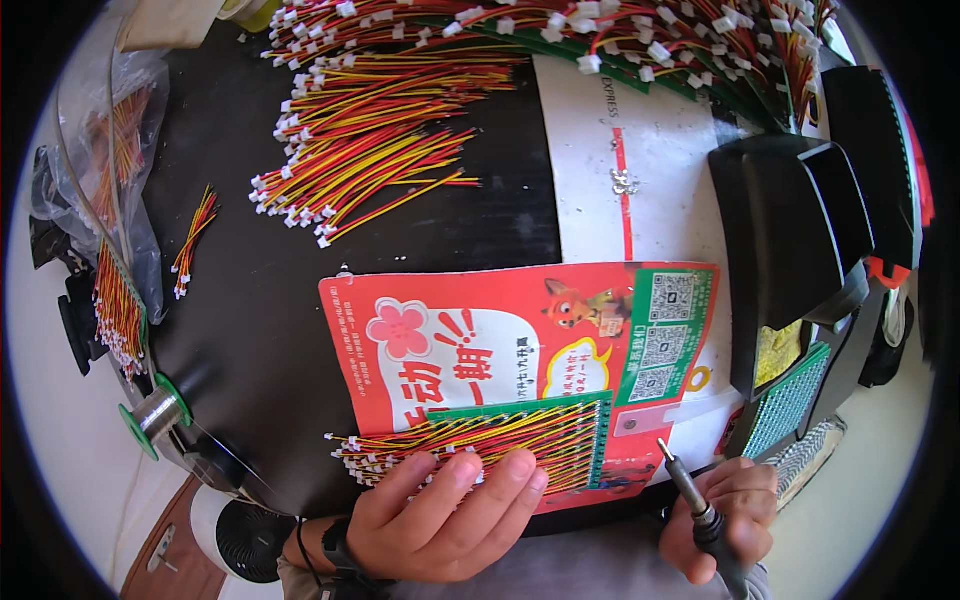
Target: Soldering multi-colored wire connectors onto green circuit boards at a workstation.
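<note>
My left hand [450, 525] lies with its fingers stretched over a row of red and yellow wires [520, 430] with small white connectors. The wires run sideways to a narrow green circuit board [604, 440], where their right ends meet its edge. Board and wires rest on a red printed sheet [345, 330] close in front of me. In my right hand [745, 500] is a soldering iron [708, 525], gripped by its dark handle. Its metal tip points up and left, right of the board and apart from it. My left palm hides part of the wires.
Loose red and yellow wires [380, 150] lie farther back, below a large heap of wired boards [640, 60]. At right stands a black iron holder [765, 230] with a yellow sponge [778, 355]. A solder spool [157, 415] and a plastic bag [140, 170] are at left.
</note>
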A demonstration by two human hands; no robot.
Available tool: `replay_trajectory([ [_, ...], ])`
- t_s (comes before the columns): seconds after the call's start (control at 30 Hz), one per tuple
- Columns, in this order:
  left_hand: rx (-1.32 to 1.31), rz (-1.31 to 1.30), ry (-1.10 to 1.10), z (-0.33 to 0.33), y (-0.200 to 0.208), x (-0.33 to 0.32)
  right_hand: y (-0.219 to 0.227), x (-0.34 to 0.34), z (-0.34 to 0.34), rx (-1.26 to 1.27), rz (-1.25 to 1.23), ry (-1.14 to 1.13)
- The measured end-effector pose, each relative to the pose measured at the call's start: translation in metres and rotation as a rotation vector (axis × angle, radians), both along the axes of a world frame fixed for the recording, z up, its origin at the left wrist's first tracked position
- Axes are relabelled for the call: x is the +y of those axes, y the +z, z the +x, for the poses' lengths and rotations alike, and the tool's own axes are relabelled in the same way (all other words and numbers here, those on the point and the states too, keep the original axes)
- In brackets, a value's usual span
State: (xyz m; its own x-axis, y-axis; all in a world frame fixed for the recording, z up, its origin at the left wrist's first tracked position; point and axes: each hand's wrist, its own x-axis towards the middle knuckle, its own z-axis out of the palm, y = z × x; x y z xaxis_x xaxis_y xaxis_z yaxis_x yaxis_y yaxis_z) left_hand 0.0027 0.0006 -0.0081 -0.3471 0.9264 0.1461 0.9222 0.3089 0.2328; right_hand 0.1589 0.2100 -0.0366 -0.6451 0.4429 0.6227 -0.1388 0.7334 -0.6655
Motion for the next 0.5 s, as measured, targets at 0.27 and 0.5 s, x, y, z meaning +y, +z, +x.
replay_trajectory([
  [0.27, -0.075, -0.128, -0.123, -0.009, 0.006, 0.005, 0.006, 0.003, 0.003, -0.001, 0.007, 0.012],
  [0.5, -0.076, -0.118, -0.068, -0.007, 0.007, 0.005, -0.002, 0.002, 0.002, 0.000, -0.010, 0.036],
])
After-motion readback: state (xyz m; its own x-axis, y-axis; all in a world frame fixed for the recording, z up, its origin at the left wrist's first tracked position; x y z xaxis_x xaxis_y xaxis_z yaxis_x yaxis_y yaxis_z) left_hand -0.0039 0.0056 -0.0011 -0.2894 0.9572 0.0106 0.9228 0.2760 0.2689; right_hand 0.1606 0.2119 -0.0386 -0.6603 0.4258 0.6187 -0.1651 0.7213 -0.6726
